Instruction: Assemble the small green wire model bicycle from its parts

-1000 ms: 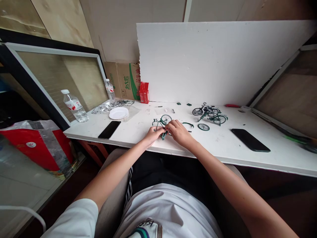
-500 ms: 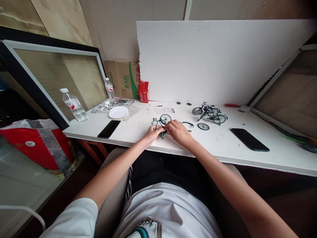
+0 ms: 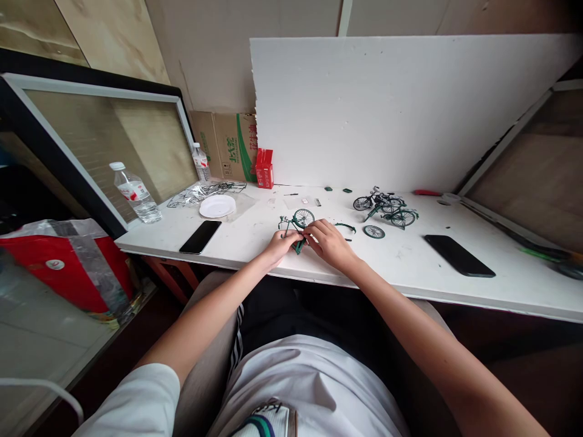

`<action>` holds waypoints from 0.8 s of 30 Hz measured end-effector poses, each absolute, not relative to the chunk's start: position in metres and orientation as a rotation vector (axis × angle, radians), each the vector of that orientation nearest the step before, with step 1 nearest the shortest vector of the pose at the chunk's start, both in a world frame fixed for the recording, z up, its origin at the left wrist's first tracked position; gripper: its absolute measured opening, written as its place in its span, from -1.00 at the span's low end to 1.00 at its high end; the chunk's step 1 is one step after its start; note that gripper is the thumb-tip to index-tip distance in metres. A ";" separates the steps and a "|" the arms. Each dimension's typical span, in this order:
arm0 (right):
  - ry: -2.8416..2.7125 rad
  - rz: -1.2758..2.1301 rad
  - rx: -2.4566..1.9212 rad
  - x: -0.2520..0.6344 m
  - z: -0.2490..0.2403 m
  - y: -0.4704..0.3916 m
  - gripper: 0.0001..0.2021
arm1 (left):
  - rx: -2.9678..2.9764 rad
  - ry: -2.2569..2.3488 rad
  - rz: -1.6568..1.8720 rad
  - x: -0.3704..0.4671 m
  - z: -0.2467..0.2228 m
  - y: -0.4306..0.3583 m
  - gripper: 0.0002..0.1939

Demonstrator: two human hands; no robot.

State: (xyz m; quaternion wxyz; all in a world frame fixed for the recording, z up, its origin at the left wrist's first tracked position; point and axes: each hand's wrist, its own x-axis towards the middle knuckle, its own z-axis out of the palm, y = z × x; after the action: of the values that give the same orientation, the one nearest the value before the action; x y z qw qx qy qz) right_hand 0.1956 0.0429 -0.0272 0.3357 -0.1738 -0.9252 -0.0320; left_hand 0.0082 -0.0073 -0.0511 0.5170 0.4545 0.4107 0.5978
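Between my hands, near the table's front edge, is a small dark green model bicycle frame. My left hand is closed on its lower part, thumb and fingers pinching. My right hand pinches the same frame from the other side; the fingertips of both hands almost meet and hide what lies between them. Just behind the hands stands a spoked wheel; whether it is joined to the frame I cannot tell. To the right lie a curved green strip and a loose spoked wheel.
Assembled model bicycles stand at the right on the white table. Phones lie on both sides, one left and one right. A white plate, water bottles and a red box are farther back.
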 end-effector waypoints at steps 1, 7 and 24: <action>-2.410 -0.077 -0.451 0.196 -0.027 0.043 -0.78 | 1.089 0.979 1.431 0.008 -0.051 -0.007 -0.71; -2.387 0.006 -0.434 0.197 -0.023 0.038 -0.77 | 1.063 0.968 1.423 0.009 -0.048 -0.008 -0.73; -2.477 -0.018 -1.614 0.274 -0.016 0.104 -0.70 | 1.078 0.940 1.393 0.003 -0.058 -0.002 -0.68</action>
State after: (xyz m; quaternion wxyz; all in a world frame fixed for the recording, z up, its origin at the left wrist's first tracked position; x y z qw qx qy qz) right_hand 0.2744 0.1037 -0.0156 0.0927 -0.5435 -0.8343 -0.0059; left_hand 0.0033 -0.0025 -0.0579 0.5418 0.4538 0.3957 0.5865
